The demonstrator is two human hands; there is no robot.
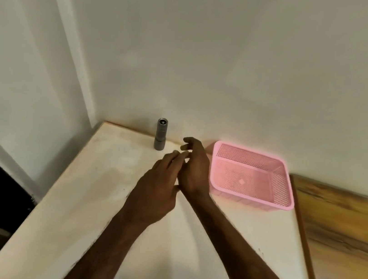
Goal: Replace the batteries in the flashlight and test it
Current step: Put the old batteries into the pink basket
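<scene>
- A pink plastic basket [247, 157], rectangular with rounded corners, has walls and floor full of small holes like a net; nothing lies inside it.
- The grey metal flashlight [161, 134], a short cylinder, stands upright to the left of the basket, on the same far line as the basket's back rim. Its surface looks matt, a thin groove goes around the lower part, and its round top end faces up.
- The left hand [159, 183] is left of the basket and nearer to the person than the basket's front rim. Its fingers are quite straight and relaxed, and it holds nothing.
- The right hand [194, 167] is just beside the basket's left wall, between the basket and the flashlight. Its fingers are loosely bent and spread, and it grips nothing. It does not touch the flashlight.
- The two hands are very close to each other; whether they touch I cannot tell.
- The basket sits on a pale cream table top [97, 198], smooth, with some small dark marks on it.
- Behind the basket rises a plain off-white wall [214, 60].
- Right of the basket is a brown wooden board [344, 223] with dark grain lines.
</scene>
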